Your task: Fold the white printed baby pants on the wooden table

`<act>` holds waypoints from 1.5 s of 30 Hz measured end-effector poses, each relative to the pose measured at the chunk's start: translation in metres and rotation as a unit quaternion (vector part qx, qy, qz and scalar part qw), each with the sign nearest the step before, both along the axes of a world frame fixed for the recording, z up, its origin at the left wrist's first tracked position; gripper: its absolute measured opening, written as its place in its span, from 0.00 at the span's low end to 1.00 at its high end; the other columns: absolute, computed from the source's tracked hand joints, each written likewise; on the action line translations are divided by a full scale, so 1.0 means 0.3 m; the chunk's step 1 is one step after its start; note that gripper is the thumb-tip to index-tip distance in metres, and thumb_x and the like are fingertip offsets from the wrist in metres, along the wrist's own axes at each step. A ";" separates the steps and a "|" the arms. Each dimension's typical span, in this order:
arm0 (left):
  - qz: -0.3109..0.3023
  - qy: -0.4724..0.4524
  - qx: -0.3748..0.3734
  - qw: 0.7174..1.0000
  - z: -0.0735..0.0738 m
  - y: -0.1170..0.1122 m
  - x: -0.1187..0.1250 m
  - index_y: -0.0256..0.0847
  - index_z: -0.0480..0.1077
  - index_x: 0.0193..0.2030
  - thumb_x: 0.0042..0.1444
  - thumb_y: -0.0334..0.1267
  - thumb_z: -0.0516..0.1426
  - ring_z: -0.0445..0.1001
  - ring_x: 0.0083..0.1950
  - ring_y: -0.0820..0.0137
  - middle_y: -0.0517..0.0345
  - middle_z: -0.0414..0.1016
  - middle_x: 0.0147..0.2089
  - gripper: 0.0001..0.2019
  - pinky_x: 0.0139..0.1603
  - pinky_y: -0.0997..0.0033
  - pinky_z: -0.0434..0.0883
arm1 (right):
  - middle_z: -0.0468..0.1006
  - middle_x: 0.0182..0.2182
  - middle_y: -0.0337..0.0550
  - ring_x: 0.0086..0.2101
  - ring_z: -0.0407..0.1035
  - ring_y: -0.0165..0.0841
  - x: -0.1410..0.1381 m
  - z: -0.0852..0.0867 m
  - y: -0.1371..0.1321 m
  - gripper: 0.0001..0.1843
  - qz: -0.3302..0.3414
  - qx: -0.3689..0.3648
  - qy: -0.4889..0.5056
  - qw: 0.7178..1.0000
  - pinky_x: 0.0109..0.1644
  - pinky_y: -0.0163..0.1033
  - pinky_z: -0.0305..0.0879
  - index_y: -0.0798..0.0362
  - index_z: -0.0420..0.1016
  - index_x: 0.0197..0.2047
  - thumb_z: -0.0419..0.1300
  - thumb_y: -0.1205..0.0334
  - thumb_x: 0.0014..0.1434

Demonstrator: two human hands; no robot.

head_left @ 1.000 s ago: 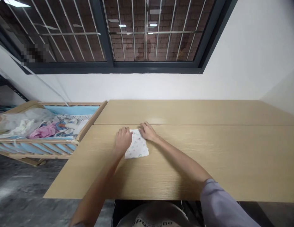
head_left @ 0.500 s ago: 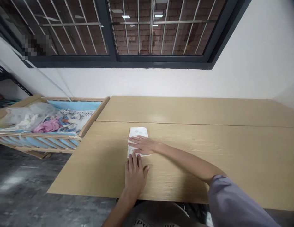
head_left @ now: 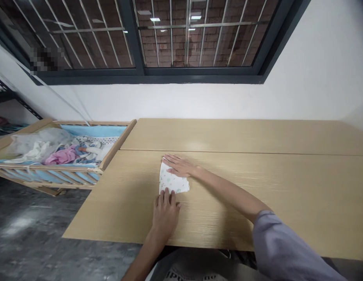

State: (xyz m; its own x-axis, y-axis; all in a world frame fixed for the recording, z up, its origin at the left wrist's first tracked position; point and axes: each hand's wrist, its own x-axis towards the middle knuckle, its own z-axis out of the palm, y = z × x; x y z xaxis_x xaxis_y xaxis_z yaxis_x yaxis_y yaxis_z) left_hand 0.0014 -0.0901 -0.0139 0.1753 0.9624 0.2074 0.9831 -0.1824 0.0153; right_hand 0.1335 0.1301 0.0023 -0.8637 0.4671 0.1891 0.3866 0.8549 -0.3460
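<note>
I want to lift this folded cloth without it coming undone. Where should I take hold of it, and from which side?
Probably the near right corner of the folded cloth, from the near right side. It lies flat on the table; the right hand covers its far end, the left hand touches its near edge; that corner shows free.

A: Where is the cloth (head_left: 172, 181)?
B: On the table (head_left: 257, 187), toward its left side.
A: And the hands?
B: The right hand (head_left: 179, 166) lies on the far end of the cloth. The left hand (head_left: 165, 212) is at the near end, its fingertips touching it.
A: What is left of the table?
B: A crib (head_left: 115, 146), just beside it, with clothes (head_left: 61, 154) in it.
A: And behind the table?
B: A wall (head_left: 199, 101), with a window (head_left: 169, 39) up in it.
</note>
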 end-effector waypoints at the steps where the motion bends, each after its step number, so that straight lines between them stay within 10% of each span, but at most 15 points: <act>1: -0.007 -0.002 -0.007 1.000 0.010 0.005 -0.013 0.39 0.68 0.64 0.67 0.42 0.52 0.68 0.66 0.47 0.37 0.68 0.67 0.21 0.60 0.44 0.69 | 0.44 0.75 0.49 0.73 0.38 0.42 0.012 0.013 -0.029 0.34 -0.011 0.004 0.006 1.000 0.75 0.52 0.37 0.51 0.48 0.76 0.47 0.48 0.72; 9: -0.081 -0.060 -0.060 0.993 0.096 0.086 -0.171 0.42 0.73 0.53 0.69 0.34 0.48 0.73 0.58 0.58 0.48 0.76 0.58 0.14 0.57 0.54 0.70 | 0.76 0.49 0.55 0.51 0.68 0.46 0.167 0.078 -0.284 0.25 -0.020 0.035 -0.017 0.999 0.58 0.54 0.61 0.54 0.74 0.58 0.57 0.45 0.67; 20: -0.128 -0.069 -0.041 0.989 0.078 0.120 -0.198 0.43 0.73 0.50 0.67 0.29 0.50 0.74 0.54 0.58 0.51 0.78 0.53 0.13 0.56 0.55 0.69 | 0.78 0.42 0.53 0.47 0.68 0.44 0.256 -0.028 -0.431 0.14 -0.100 0.134 0.001 0.986 0.56 0.52 0.60 0.54 0.76 0.47 0.50 0.67 0.69; 28: -0.157 -0.131 -0.069 0.977 0.148 0.068 -0.124 0.42 0.71 0.47 0.71 0.34 0.45 0.74 0.48 0.61 0.52 0.77 0.45 0.13 0.52 0.57 0.70 | 0.75 0.41 0.51 0.45 0.66 0.44 0.306 0.071 -0.537 0.09 -0.197 0.007 0.060 0.978 0.53 0.52 0.60 0.52 0.72 0.43 0.55 0.69 0.59; 35: -0.102 -0.151 -0.024 0.983 0.189 0.220 -0.119 0.40 0.70 0.45 0.71 0.38 0.46 0.74 0.48 0.62 0.50 0.77 0.45 0.13 0.53 0.60 0.69 | 0.76 0.44 0.47 0.47 0.69 0.40 0.285 0.103 -0.424 0.08 -0.255 -0.096 0.124 0.954 0.55 0.49 0.60 0.51 0.69 0.46 0.49 0.65 0.67; 45: -0.032 -0.107 -0.029 0.993 0.169 0.531 -0.102 0.40 0.77 0.43 0.69 0.37 0.48 0.76 0.47 0.60 0.47 0.79 0.45 0.16 0.49 0.62 0.69 | 0.78 0.45 0.51 0.48 0.71 0.39 0.214 -0.021 -0.130 0.13 -0.354 -0.079 0.150 0.920 0.54 0.42 0.64 0.55 0.72 0.48 0.49 0.61 0.71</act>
State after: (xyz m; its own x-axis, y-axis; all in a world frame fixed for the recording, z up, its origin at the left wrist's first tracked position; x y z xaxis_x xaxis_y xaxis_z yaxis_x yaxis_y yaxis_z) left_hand -0.0293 0.0691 0.0367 0.1949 0.9619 0.1917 0.9422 -0.2380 0.2359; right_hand 0.1976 0.0912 -0.0039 -0.2527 0.9345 0.2506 0.6938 0.3555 -0.6264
